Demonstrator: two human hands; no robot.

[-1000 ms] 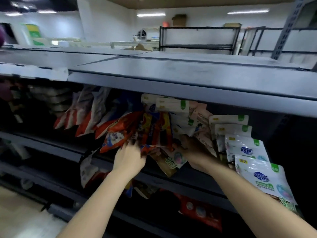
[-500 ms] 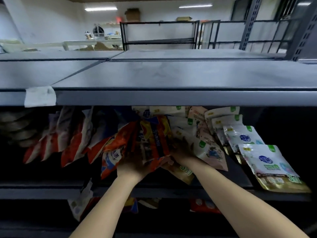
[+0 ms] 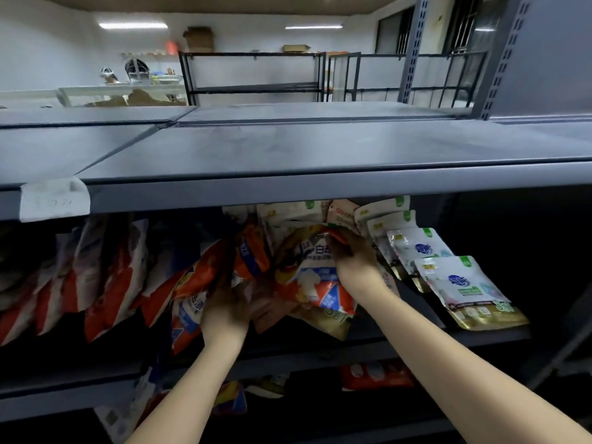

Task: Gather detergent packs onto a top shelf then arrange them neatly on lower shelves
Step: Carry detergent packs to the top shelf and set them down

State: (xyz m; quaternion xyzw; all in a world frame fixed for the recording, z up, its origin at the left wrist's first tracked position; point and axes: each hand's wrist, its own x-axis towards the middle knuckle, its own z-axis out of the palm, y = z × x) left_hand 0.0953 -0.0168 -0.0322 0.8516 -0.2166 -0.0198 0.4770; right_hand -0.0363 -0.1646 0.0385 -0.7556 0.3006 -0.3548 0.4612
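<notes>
Right under the broad grey metal top shelf [image 3: 320, 149], both hands work in the shadowed tier below. The right hand [image 3: 355, 261] curls round an orange-and-blue plastic detergent pack [image 3: 312, 270]; the left hand [image 3: 226, 312] grips neighbouring pouches, though blur hides the fingers. White pouches with gold bases [image 3: 461, 286] lean right of them. Beyond the shelf stand black wire racks [image 3: 253, 75] against a white wall.

We see a black wire rack [image 3: 256, 75] by the back wall, cardboard box [image 3: 198, 39] on top, paper tag [image 3: 54, 198] taped at the shelf's front edge.
</notes>
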